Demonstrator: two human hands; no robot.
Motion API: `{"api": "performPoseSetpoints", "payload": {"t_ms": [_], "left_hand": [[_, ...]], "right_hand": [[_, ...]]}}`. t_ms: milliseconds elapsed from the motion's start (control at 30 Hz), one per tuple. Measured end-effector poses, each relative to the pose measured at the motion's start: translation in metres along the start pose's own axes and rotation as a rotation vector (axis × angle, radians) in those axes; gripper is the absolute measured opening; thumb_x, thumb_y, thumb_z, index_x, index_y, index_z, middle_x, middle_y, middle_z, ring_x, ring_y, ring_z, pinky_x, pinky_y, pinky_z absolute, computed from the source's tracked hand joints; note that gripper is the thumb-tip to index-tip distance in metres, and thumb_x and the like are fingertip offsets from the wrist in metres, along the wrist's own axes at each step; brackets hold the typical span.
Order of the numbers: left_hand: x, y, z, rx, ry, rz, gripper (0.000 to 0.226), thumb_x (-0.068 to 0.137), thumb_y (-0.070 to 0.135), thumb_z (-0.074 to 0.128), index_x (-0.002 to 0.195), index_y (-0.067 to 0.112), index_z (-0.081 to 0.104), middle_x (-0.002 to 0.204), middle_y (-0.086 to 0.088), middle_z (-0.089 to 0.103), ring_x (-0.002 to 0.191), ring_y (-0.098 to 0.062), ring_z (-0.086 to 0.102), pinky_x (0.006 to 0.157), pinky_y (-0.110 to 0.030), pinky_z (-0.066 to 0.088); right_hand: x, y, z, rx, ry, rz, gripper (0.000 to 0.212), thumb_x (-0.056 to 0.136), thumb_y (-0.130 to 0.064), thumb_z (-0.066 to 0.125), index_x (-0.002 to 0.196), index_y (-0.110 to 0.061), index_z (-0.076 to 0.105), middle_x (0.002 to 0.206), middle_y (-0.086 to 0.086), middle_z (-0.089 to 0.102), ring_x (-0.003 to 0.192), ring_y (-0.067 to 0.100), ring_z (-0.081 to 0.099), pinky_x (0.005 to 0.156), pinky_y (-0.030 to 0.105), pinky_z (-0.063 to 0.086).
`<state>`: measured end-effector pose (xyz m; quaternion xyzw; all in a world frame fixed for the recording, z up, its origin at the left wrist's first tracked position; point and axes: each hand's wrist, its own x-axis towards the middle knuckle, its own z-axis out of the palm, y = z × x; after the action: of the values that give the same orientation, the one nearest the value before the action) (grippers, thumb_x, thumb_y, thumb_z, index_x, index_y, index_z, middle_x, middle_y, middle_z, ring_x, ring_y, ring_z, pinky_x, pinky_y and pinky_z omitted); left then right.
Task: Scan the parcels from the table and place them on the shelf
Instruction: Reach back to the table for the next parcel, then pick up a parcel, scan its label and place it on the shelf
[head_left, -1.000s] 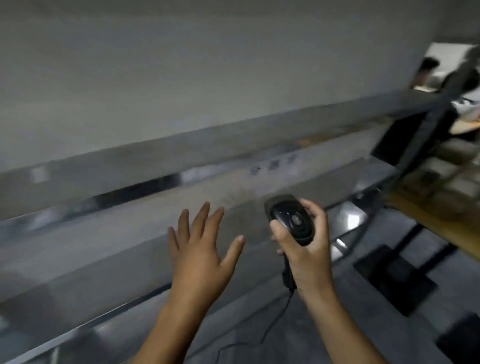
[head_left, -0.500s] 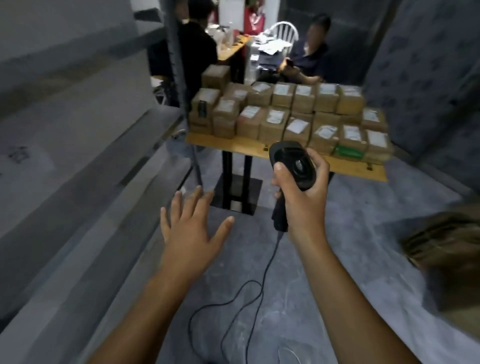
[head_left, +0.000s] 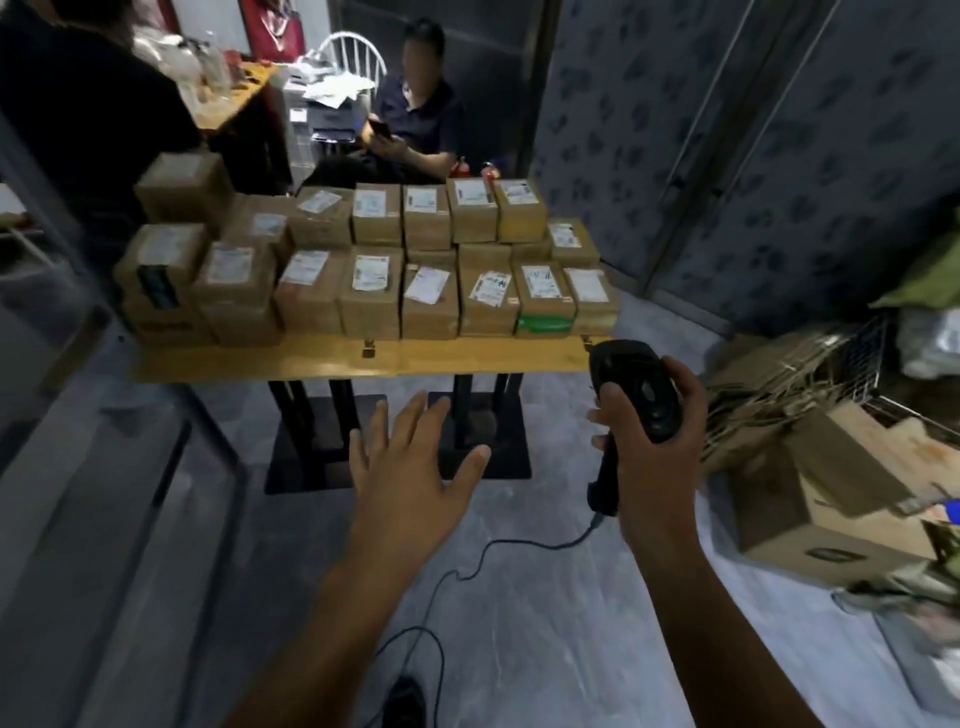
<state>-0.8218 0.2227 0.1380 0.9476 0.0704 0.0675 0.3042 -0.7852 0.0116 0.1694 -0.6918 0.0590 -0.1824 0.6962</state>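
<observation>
Several brown cardboard parcels (head_left: 371, 291) with white labels stand stacked in rows on a yellow wooden table (head_left: 332, 364) ahead of me. My right hand (head_left: 654, 441) grips a black corded barcode scanner (head_left: 636, 402) upright, just below the table's right front corner. My left hand (head_left: 415, 467) is stretched forward with fingers spread, empty, in front of the table's black legs and short of the parcels. The metal shelf (head_left: 78, 467) runs blurred along the left edge of the view.
The scanner's cable (head_left: 467, 561) trails across the grey floor between my arms. Opened cardboard boxes (head_left: 831, 499) and a wire cart (head_left: 878, 364) crowd the right side. One person sits behind the table (head_left: 415, 135); another in black stands at the far left (head_left: 88, 114).
The view has swung from the shelf to the table of parcels, which is now closer and centred. My left hand stays spread and empty; my right hand keeps hold of the scanner.
</observation>
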Motion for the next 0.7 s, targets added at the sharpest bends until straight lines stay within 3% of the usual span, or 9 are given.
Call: {"api": "performPoseSetpoints", "payload": {"t_ms": [100, 167, 267, 400, 567, 700], "left_hand": [[0.057, 0.001, 0.005, -0.005, -0.010, 0.044, 0.095, 0.078, 0.086, 0.014, 0.160, 0.039, 0.030, 0.172, 0.013, 0.014, 0.160, -0.023, -0.004, 0.126, -0.051, -0.007], [0.093, 0.003, 0.012, 0.018, -0.036, 0.062, 0.093, 0.079, 0.085, 0.016, 0.160, 0.040, 0.029, 0.172, 0.013, 0.013, 0.159, -0.023, -0.005, 0.126, -0.051, -0.004], [0.137, 0.010, 0.026, 0.019, -0.062, 0.072, 0.092, 0.080, 0.085, 0.020, 0.159, 0.039, 0.032, 0.172, 0.010, 0.016, 0.159, -0.026, -0.003, 0.126, -0.051, -0.001], [0.191, 0.020, 0.061, 0.097, -0.079, 0.124, 0.094, 0.081, 0.086, 0.017, 0.158, 0.036, 0.036, 0.171, 0.010, 0.021, 0.159, -0.030, 0.004, 0.125, -0.055, 0.001], [0.262, 0.038, 0.116, 0.180, -0.096, 0.069, 0.094, 0.081, 0.087, 0.015, 0.158, 0.037, 0.034, 0.170, 0.008, 0.023, 0.159, -0.029, 0.004, 0.125, -0.055, 0.001], [0.315, 0.067, 0.151, 0.211, -0.152, -0.032, 0.096, 0.079, 0.089, 0.010, 0.159, 0.039, 0.028, 0.172, 0.008, 0.016, 0.160, -0.028, -0.002, 0.125, -0.055, -0.002]], "right_hand": [[0.032, 0.014, 0.019, -0.045, 0.004, -0.008, 0.064, 0.089, -0.039, 0.084, 0.142, -0.041, 0.048, 0.132, 0.002, 0.064, 0.111, 0.032, 0.072, 0.090, 0.054, 0.063], [0.051, 0.024, 0.029, -0.063, -0.006, 0.012, 0.066, 0.083, -0.045, 0.084, 0.139, -0.043, 0.049, 0.134, 0.001, 0.063, 0.114, 0.030, 0.071, 0.094, 0.056, 0.061], [0.081, 0.040, 0.036, -0.070, -0.003, 0.070, 0.057, 0.089, -0.029, 0.082, 0.130, -0.049, 0.049, 0.128, -0.007, 0.066, 0.113, 0.024, 0.072, 0.092, 0.045, 0.064], [0.127, 0.065, 0.038, -0.098, -0.030, 0.126, 0.057, 0.091, -0.021, 0.080, 0.133, -0.043, 0.049, 0.115, -0.026, 0.067, 0.109, 0.013, 0.072, 0.089, 0.032, 0.064], [0.203, 0.116, 0.038, -0.110, -0.064, 0.190, 0.060, 0.086, -0.036, 0.084, 0.135, -0.043, 0.051, 0.125, -0.003, 0.068, 0.111, 0.023, 0.073, 0.096, 0.051, 0.062], [0.283, 0.145, 0.035, -0.075, -0.105, 0.252, 0.064, 0.077, -0.050, 0.083, 0.133, -0.046, 0.052, 0.129, 0.000, 0.066, 0.112, 0.027, 0.072, 0.095, 0.056, 0.061]]}}
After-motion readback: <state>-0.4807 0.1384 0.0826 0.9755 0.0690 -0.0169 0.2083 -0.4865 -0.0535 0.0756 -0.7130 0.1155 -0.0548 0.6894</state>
